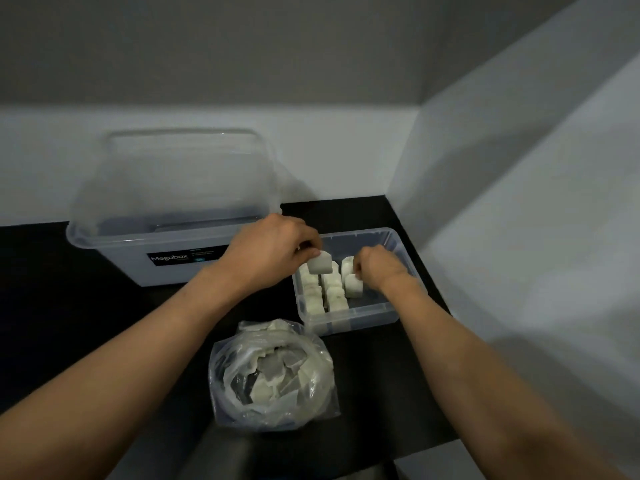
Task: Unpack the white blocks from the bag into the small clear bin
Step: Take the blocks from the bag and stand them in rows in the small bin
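Just beneath the left hand (273, 247) hangs its pinched white block (320, 266).

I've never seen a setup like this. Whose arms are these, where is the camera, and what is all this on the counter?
No machine here: a person wears a camera on the head, looking down at their own bare hands. On the black counter stand a large clear box, a small clear bin with rows of white blocks, and a plastic bag with more. The left hand holds a block over the bin; the right hand, inside it, seems to grip a second block.
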Action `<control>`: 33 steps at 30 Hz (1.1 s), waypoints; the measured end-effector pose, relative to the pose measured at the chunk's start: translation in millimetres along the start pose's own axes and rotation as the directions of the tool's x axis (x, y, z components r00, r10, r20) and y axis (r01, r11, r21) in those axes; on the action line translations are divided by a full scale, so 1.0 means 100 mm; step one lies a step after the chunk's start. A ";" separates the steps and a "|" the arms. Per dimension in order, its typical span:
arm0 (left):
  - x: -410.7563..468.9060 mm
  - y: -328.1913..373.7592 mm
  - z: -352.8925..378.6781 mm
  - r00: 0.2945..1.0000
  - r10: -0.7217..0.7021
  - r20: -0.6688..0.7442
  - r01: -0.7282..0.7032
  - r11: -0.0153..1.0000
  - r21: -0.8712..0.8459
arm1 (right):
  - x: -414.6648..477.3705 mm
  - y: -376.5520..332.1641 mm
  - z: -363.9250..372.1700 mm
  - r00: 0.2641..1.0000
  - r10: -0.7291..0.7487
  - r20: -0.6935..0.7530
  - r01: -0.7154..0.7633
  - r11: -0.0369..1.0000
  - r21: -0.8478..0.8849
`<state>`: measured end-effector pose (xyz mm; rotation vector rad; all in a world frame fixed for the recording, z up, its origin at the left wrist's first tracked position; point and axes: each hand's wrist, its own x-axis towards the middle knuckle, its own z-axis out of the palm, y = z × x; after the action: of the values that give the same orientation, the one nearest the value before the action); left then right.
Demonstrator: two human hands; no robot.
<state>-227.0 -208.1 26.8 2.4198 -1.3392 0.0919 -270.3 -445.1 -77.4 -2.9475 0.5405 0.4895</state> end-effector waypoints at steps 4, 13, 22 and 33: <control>0.09 0.02 0.13 0.998 -0.040 0.053 0.040 0.999 -0.005 | 0.08 0.04 0.04 0.998 -0.037 -0.044 0.035 0.998 -0.049; 0.35 0.12 0.52 0.978 -0.094 0.189 0.109 0.992 -0.071 | -0.48 0.44 -0.12 0.783 0.065 -0.618 0.097 0.970 0.225; 0.76 0.23 1.28 0.878 -0.223 0.424 0.325 0.928 -0.184 | -0.64 0.71 0.15 0.842 0.177 -0.509 -0.010 0.949 0.315; 0.88 0.09 1.72 0.832 -0.416 0.368 0.434 0.900 0.038 | -0.59 0.69 0.22 0.840 0.208 -0.502 -0.017 0.933 0.359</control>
<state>-207.5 -343.1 -109.5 2.7207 -0.8773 -0.5323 -353.6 -486.8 -82.1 -2.6862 0.7658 -0.4122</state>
